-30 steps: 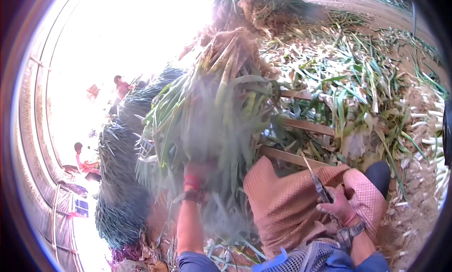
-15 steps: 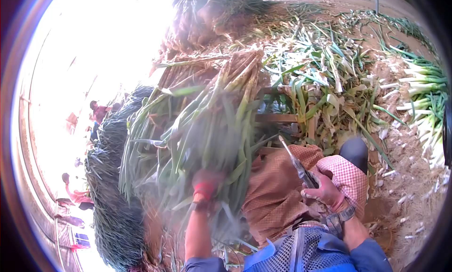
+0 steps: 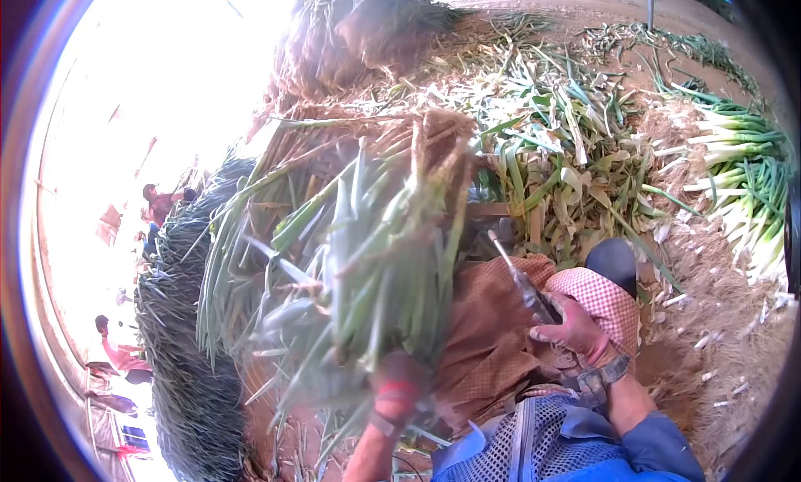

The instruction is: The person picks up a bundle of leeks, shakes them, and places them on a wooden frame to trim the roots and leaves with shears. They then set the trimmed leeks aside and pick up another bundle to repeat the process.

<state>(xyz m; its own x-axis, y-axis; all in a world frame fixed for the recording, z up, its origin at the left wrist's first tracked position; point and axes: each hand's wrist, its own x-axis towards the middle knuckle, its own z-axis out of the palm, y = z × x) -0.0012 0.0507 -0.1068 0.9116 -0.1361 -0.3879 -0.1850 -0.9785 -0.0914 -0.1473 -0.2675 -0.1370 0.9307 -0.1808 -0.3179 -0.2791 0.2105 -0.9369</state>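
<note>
My left hand (image 3: 402,375), in a reddish glove, is smeared by motion at the lower end of a bundle of green onions (image 3: 392,265). Its fingers are lost in the blur and the leaves, so their grip does not show. The bundle's brown, rooty ends (image 3: 438,136) point away from me. Over my lap, my right hand (image 3: 576,328) is closed around an air blow gun (image 3: 524,286), its thin, pale-tipped nozzle pointing up and left. Checkered cloth (image 3: 484,340) covers my legs.
Stripped leaves (image 3: 567,182) are heaped ahead. Cleaned green onions (image 3: 734,173) lie in a row at right, beside scattered root trimmings (image 3: 717,348). A tall stack of green onions (image 3: 188,340) stands at left, another pile (image 3: 359,32) farther off. Two people (image 3: 125,353) are in the bright background.
My left hand has come nearer to me and shifted right, and the leaves around it have swung and blurred. My right hand still holds the blow gun in nearly the same place.
</note>
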